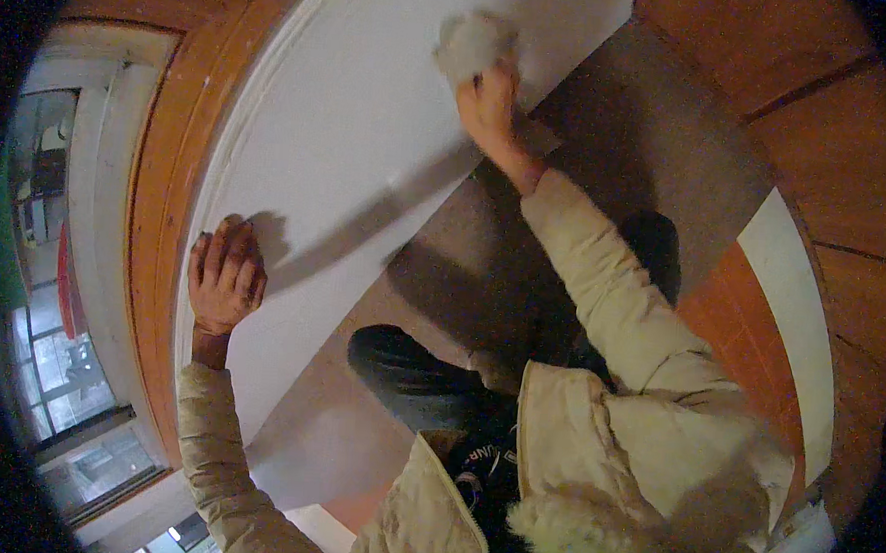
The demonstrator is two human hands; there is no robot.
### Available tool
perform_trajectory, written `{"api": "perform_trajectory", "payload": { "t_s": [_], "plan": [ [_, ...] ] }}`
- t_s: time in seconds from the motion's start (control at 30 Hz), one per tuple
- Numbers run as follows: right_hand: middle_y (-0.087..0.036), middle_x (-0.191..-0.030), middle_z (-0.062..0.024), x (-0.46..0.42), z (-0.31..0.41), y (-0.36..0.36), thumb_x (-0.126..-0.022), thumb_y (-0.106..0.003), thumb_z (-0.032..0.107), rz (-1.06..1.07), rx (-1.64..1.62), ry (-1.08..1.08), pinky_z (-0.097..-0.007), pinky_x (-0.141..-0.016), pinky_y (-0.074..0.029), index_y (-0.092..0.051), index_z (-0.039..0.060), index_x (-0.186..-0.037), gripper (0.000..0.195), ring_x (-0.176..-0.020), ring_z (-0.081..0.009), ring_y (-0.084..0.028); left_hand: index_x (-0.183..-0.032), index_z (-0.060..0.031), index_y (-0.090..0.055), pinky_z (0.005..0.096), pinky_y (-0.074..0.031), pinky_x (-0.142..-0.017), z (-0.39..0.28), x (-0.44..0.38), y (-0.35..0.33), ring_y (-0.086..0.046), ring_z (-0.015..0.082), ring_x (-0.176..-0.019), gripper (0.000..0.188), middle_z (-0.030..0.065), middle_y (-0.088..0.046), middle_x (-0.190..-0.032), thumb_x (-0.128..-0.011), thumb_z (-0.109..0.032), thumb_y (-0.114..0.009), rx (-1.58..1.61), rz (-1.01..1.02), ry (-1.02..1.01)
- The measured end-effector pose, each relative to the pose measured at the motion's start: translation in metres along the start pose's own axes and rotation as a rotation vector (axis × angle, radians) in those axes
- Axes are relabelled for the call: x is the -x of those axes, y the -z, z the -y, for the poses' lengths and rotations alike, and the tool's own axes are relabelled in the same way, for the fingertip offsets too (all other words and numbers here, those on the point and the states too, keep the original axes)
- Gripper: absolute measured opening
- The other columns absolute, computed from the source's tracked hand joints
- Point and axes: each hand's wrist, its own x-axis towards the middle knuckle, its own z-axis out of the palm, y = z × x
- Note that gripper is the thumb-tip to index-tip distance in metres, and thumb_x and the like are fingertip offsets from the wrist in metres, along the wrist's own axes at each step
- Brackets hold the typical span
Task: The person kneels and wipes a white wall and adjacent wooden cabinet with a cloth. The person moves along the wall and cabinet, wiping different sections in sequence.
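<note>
My right hand (490, 102) holds a crumpled pale cloth (474, 41) against a smooth white wall panel (346, 121); hand and cloth are slightly blurred. At the panel's left edge, my left hand (227, 273) rests on its white raised trim (224, 145), fingers curled over or against it, with nothing visible in them. Whether those fingers press or grip the trim cannot be told. Both arms wear beige padded sleeves, and their shadows fall across the panel.
An orange-brown wooden frame (168, 149) borders the panel on the left, with windows (63, 362) beyond it. Below and right of the panel lies a brownish surface (431, 208). Wooden boards (854, 170) and an orange and white strip (788, 294) are at the right.
</note>
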Motion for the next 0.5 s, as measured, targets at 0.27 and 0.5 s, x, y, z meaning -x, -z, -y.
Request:
{"api": "perform_trajectory", "payload": {
  "t_s": [0.27,0.5],
  "plan": [
    [-0.052,-0.128,-0.0247,-0.067,0.027,-0.039,-0.093,-0.055,0.018,-0.273,0.31,0.554,-0.049,-0.102,-0.037,-0.06,-0.0021,-0.106,0.025,-0.124,-0.0363,-0.045,-0.104,-0.0164,-0.068,0.0465,-0.037,-0.109,-0.002,-0.015,0.003,-0.051,0.0248,-0.129,0.019,-0.0014,-0.061,-0.131,-0.087,-0.023,-0.062,-0.034,-0.043,0.024],
    [-0.052,-0.127,-0.0271,0.16,-0.047,-0.072,-0.081,-0.057,0.009,0.042,0.042,0.048,-0.0574,-0.103,-0.031,-0.056,0.0005,-0.125,0.045,-0.116,-0.0474,-0.047,-0.101,-0.018,-0.069,0.045,-0.039,-0.107,-0.007,-0.002,-0.002,-0.052,0.0232,-0.128,0.016,-0.0024,-0.064,-0.126,-0.089,-0.024,-0.062,-0.059,-0.071,-0.011]
  ]
}}
